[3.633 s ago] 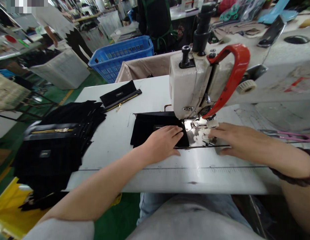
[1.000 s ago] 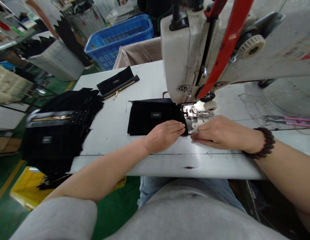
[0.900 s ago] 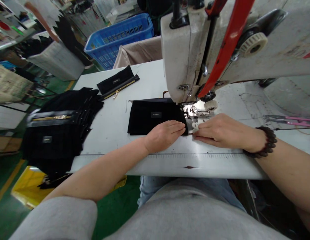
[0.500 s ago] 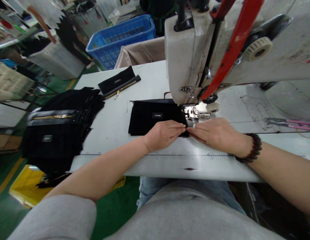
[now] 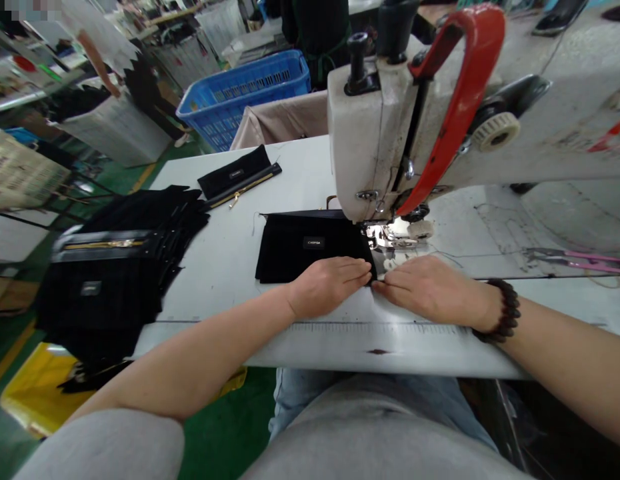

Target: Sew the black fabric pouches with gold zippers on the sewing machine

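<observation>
A black fabric piece (image 5: 285, 248) with a small label lies flat on the sewing table (image 5: 230, 260), its right edge beside the presser foot (image 5: 380, 235) of the sewing machine (image 5: 360, 133). My left hand (image 5: 327, 287) rests on its lower right part, fingers pressed together at the edge. Just to the right, my right hand (image 5: 425, 287) has its thumb and fingers pinched at the same corner, close to my left fingertips. A beaded bracelet (image 5: 503, 310) is on my right wrist.
Stacked black pieces with zips (image 5: 115, 273) hang over the table's left edge. Behind lie a small black piece (image 5: 235, 173), a blue crate (image 5: 245, 93) and a beige cloth-lined bin (image 5: 285, 120). Pink-handled snips (image 5: 590, 261) lie right. A person (image 5: 103, 47) stands back left.
The view has tilted, so the table and machine appear lower. Both hands stay at the fabric's right corner, with my right fingertips slightly lower relative to the left ones.
</observation>
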Tool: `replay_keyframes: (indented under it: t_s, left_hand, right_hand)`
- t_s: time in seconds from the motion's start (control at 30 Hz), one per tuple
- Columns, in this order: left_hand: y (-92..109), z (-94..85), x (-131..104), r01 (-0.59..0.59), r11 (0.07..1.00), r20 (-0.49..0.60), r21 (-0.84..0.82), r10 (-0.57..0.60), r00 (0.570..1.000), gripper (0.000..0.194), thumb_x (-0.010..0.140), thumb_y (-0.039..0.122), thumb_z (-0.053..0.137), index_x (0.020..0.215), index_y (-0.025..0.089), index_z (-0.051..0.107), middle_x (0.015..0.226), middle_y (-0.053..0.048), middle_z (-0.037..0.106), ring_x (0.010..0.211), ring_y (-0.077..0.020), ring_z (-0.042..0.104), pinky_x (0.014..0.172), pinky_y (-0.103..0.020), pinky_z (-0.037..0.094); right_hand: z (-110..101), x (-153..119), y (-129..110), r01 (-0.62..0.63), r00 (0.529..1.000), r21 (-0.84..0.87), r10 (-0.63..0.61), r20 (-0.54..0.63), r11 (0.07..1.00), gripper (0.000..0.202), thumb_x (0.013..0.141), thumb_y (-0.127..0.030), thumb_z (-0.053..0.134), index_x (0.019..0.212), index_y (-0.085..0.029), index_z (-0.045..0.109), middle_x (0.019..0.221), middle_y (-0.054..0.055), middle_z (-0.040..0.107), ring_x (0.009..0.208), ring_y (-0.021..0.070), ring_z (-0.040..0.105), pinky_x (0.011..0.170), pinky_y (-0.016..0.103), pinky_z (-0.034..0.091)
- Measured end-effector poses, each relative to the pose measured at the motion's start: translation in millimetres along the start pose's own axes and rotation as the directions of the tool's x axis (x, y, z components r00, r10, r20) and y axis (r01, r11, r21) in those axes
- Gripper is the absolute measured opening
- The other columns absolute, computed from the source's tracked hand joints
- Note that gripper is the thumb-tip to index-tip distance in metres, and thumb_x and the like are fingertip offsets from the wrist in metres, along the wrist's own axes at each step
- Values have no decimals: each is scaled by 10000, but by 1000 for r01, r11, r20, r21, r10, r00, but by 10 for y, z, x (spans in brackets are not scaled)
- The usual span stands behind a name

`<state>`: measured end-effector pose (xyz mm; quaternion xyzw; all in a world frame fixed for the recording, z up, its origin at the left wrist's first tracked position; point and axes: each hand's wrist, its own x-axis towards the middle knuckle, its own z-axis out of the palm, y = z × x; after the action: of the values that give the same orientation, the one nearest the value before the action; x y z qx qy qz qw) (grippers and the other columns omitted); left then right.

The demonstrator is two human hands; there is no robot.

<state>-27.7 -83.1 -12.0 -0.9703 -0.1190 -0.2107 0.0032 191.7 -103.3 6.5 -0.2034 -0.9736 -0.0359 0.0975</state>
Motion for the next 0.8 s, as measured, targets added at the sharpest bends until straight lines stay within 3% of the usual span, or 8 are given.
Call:
replay_keyframes:
  t_s: [0.13, 0.27, 0.37, 0.5, 0.67, 0.8]
  left_hand:
    - [-27, 1, -2, 25, 999, 25, -25, -25, 999, 252, 906, 106, 381, 1044, 70, 589, 1084, -122, 637, 1054, -183, 584, 932, -318, 499]
    - [-76, 20, 14, 55, 987, -46, -150, -62, 997, 236, 889, 90, 409, 1015, 55, 605, 1055, -130, 648, 1025, -187, 598, 913, -327, 511]
    - [-130, -4, 36, 184, 916, -71, -357, -223, 972, 200, 878, 111, 458, 976, 87, 631, 1004, -98, 670, 957, -158, 625, 855, -280, 534]
    - [-189, -76, 71, 377, 756, -36, -535, -467, 884, 164, 857, 110, 502, 926, 132, 649, 926, -49, 690, 860, -123, 652, 787, -233, 545]
    - [-126, -120, 136, 378, 845, -42, -377, -423, 905, 184, 823, 94, 521, 970, 105, 631, 977, -86, 673, 926, -172, 631, 832, -315, 533]
    - [-55, -77, 172, 327, 865, -106, -380, -392, 914, 157, 844, 95, 503, 920, 107, 639, 923, -81, 683, 861, -159, 629, 774, -305, 544]
  right_hand:
    - [24, -20, 0, -37, 999, 40, 37, -14, 999, 240, 919, -170, 390, 771, -167, 579, 630, -12, 548, 539, 115, 451, 497, 299, 256]
    - [-4, -29, 33, -78, 994, 76, 83, -64, 994, 227, 925, -206, 396, 868, -151, 609, 641, -6, 580, 545, 116, 482, 508, 282, 299]
    - [-37, -32, 47, -119, 989, 87, 126, -77, 989, 248, 928, -268, 404, 924, -138, 615, 638, 2, 596, 545, 118, 510, 512, 271, 323]
    - [-27, -30, 51, -163, 982, 85, 170, -85, 983, 288, 927, -316, 397, 943, -132, 618, 661, 17, 622, 566, 133, 546, 515, 271, 325]
    - [15, 1, 54, -226, 970, 100, 215, 109, 969, 314, 900, -348, 443, 1063, -125, 592, 718, 43, 652, 574, 144, 563, 478, 273, 271]
    - [13, 12, 55, -244, 964, 106, 229, 139, 964, 290, 885, -339, 471, 1060, -143, 591, 744, 42, 663, 576, 138, 564, 477, 270, 253]
